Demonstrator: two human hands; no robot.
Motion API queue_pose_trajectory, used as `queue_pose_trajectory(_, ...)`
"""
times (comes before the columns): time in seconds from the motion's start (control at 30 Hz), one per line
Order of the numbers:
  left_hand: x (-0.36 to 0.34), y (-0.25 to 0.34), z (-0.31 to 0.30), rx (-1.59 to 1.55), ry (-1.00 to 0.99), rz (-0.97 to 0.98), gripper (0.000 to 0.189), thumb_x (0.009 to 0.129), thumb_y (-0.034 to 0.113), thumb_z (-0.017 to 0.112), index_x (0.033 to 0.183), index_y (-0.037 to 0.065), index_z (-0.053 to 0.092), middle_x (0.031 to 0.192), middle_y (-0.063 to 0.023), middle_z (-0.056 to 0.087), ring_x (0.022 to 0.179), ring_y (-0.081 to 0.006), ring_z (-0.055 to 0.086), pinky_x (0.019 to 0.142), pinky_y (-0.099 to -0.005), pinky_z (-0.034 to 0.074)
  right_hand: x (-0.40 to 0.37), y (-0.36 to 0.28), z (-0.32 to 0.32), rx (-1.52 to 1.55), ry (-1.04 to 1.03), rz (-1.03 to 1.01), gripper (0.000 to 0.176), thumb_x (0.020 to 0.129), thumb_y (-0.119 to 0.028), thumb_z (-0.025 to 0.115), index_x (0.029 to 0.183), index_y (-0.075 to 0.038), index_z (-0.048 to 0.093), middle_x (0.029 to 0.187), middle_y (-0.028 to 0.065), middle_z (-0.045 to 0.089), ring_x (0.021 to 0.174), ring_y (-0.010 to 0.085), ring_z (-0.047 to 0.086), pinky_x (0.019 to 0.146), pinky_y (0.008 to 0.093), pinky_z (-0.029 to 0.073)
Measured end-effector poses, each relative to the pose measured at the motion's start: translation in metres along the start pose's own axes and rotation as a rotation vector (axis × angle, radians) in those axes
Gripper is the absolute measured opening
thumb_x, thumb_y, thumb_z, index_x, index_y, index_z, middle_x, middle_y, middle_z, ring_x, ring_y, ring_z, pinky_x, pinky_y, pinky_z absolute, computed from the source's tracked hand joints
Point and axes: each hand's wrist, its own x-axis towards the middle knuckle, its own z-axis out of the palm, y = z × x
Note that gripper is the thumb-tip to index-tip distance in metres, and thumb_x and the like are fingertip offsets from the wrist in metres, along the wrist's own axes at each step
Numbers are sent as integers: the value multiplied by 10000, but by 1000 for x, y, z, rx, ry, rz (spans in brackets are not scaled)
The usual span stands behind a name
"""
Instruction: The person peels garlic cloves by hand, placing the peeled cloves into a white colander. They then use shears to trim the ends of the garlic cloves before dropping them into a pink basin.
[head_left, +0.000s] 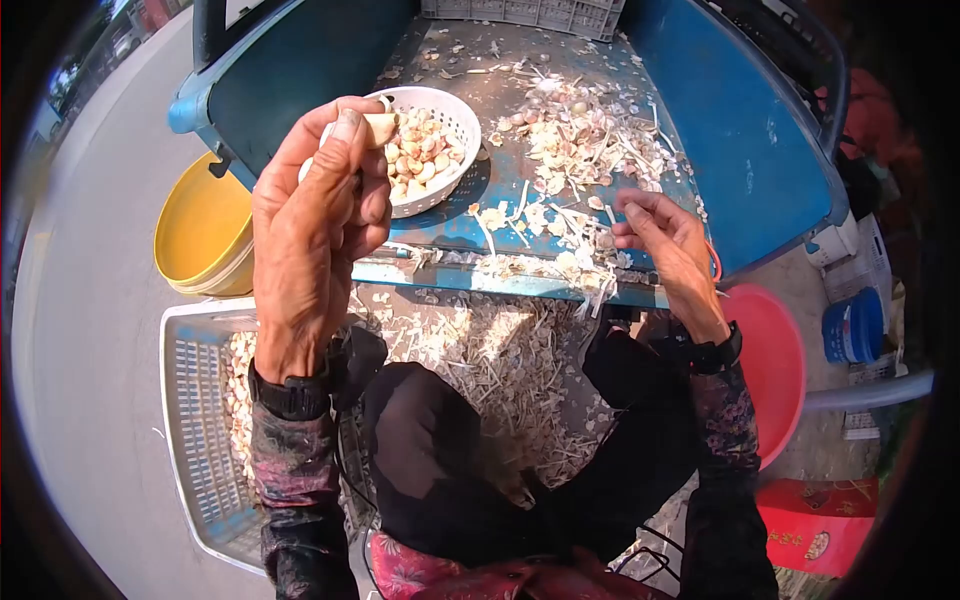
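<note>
My left hand is raised beside a white perforated basket, its fingers closed on pale garlic cloves. Peeled-looking garlic cloves fill that basket on the blue truck bed. Over the bed's front edge, my right hand has its thumb and fingers drawn together; whatever they may hold is too small to make out. Just beyond it lies a heap of garlic skins, stalks and bulbs.
Left of my legs stands a grey crate with more cloves; a yellow bucket is behind it. A pink basin, a blue bucket and a red box sit at right. Skins and stalks litter the ground.
</note>
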Motion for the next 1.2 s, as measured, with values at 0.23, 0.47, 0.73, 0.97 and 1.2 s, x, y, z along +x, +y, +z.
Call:
queue_pose_trajectory(0.23, 109, -62, -45, 680, -129, 88, 726, 917, 593, 406, 1256, -36, 540, 1281, -211, 534, 1254, -315, 448, 1085, -407, 285, 13, 14, 43, 4, -206, -1, 242, 940, -159, 565, 1115, 2, 613, 904, 45, 631, 754, 83, 592, 664, 222, 500)
queue_pose_trajectory(0.47, 0, -68, -70, 155, 161, 59, 341, 967, 297, 520, 1017, -25, 619, 912, -100, 645, 795, -156, 629, 752, -273, 511, 101, -11, 185, -437, -292, -806, 208, 808, -109, 591, 925, 42, 672, 801, 225, 652, 732, 329, 649, 704, 383, 511)
queue_pose_trajectory(0.73, -111, -120, -146, 132, 318, -341, 303, 978, 283, 508, 975, 1, 619, 811, -33, 615, 688, -91, 562, 627, -218, 445, 148, -4, 224, -833, -483, -743, 297, 716, -93, 596, 980, 18, 675, 831, 239, 658, 763, 373, 646, 735, 404, 511)
queue_pose_trajectory(0.97, -75, -102, -130, 132, 224, -300, 283, 984, 253, 493, 981, -2, 615, 811, -37, 611, 665, -90, 558, 626, -220, 449, 134, -20, 194, -315, -410, -482, 310, 858, -206, 618, 1057, 30, 639, 765, 76, 655, 676, 131, 624, 667, 283, 509)
queue_pose_trajectory(1.2, -62, -102, -93, 85, 100, -274, 301, 989, 258, 481, 1005, -9, 618, 830, -53, 635, 675, -97, 578, 623, -223, 458, 128, -14, 226, -926, -501, -651, 304, 723, -198, 705, 796, 90, 646, 698, 228, 645, 643, 318, 650, 623, 369, 511)
